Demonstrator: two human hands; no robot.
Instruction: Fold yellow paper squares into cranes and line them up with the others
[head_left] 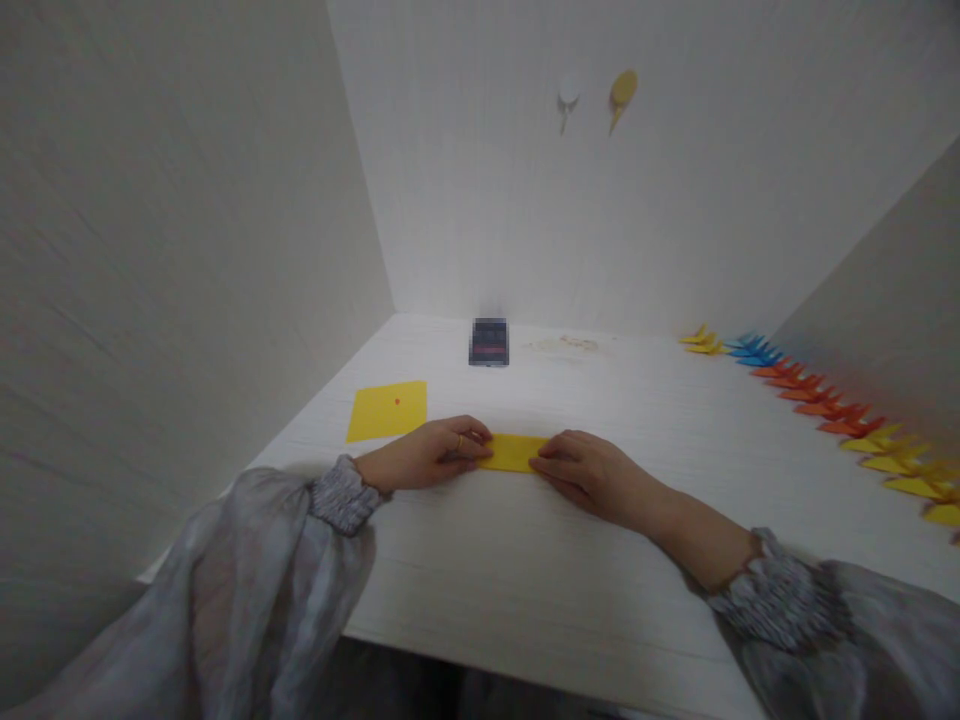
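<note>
A strip of folded yellow paper (513, 452) lies lengthwise across the white table in front of me. Its left end is under the fingers of my left hand (442, 452), which wears a ring. My right hand (589, 470) pinches the right end between thumb and fingers. Both hands are closed on the paper, and their fingertips cover its ends. Just beyond my left hand a flat yellow sheet (386, 410) with a small reddish dot rests on the table.
A dark phone-like device (489, 343), its screen blurred, is by the back wall. Along the right run folded paper pieces: yellow, blue (754, 350), orange-red (817, 393) and yellow again (900, 460). Two hooks, one yellow (623, 88), are on the wall. Walls enclose the table (450, 580).
</note>
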